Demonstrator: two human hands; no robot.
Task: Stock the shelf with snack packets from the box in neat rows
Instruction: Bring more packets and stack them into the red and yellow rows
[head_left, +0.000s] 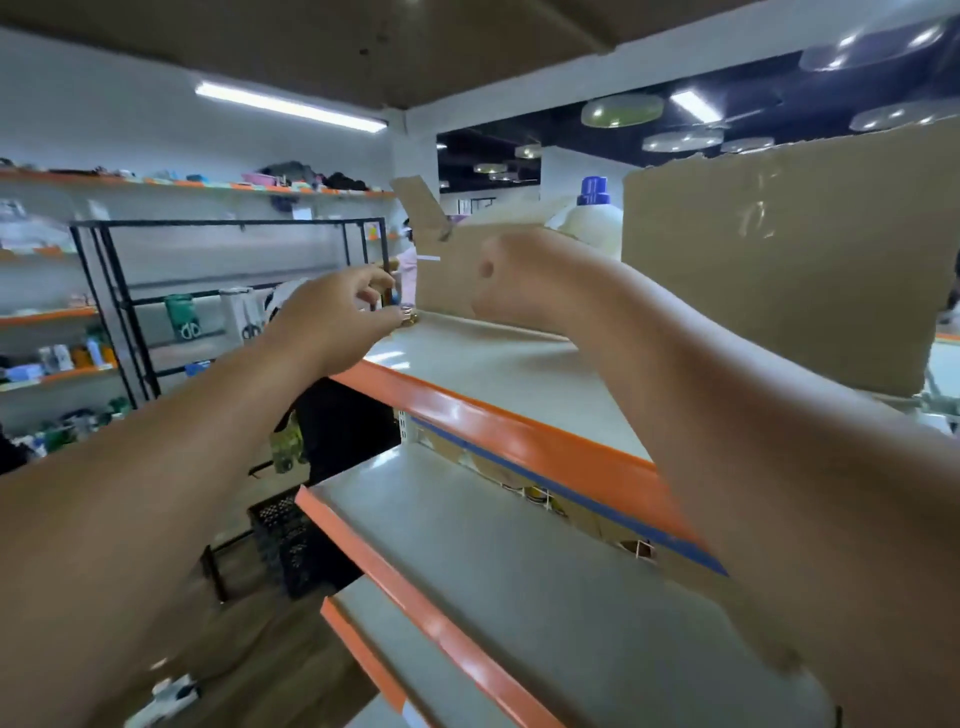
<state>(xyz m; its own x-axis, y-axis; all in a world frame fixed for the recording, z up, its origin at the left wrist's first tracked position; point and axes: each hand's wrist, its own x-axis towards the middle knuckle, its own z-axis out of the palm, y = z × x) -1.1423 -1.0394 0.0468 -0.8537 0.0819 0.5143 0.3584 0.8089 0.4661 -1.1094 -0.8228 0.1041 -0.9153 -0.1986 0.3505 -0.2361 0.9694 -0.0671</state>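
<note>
Arms outstretched toward box (448, 285) on shelf (498, 376); left hand (337, 317) loosely curled, empty; right hand (519, 283) grip unclear.

The top shelf (509, 364), pale with an orange front lip, bears a small box (447, 280) of cardboard at its far end and a big box (779, 270) on the right; a white, blue-capped bottle (592, 221) rises behind them; a tiny gold thing (409, 317) lies at the far left corner. The middle shelf (467, 545) has torn cardboard (519, 480) along its back; the low shelf (519, 686) juts out beneath.

Brown box (457, 275); orange-edged grey shelf (498, 374)
</note>
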